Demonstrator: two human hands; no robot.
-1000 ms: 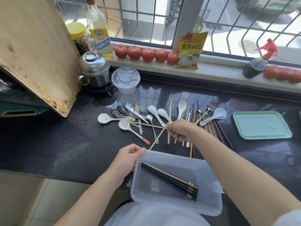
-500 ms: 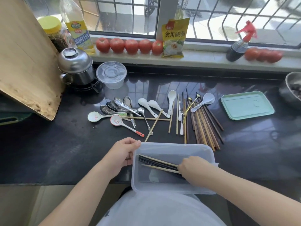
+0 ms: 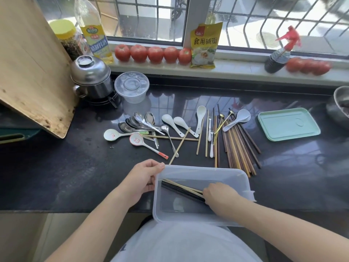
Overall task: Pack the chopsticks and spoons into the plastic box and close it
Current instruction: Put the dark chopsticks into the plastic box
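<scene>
Packing is judged at an early stage: only a few dark and bamboo chopsticks [image 3: 181,189] are laid in the plastic box [image 3: 200,172] at the counter's near edge, while the spoons [image 3: 143,122], the remaining chopsticks [image 3: 238,146] and the green lid [image 3: 289,123] are left on the counter. The box's left rim is gripped by the left hand [image 3: 140,179]; the right hand [image 3: 220,193] is closed on the boxed chopsticks' ends. Compared with a second ago, when it was at the loose chopsticks, the right hand is now inside the box
</scene>
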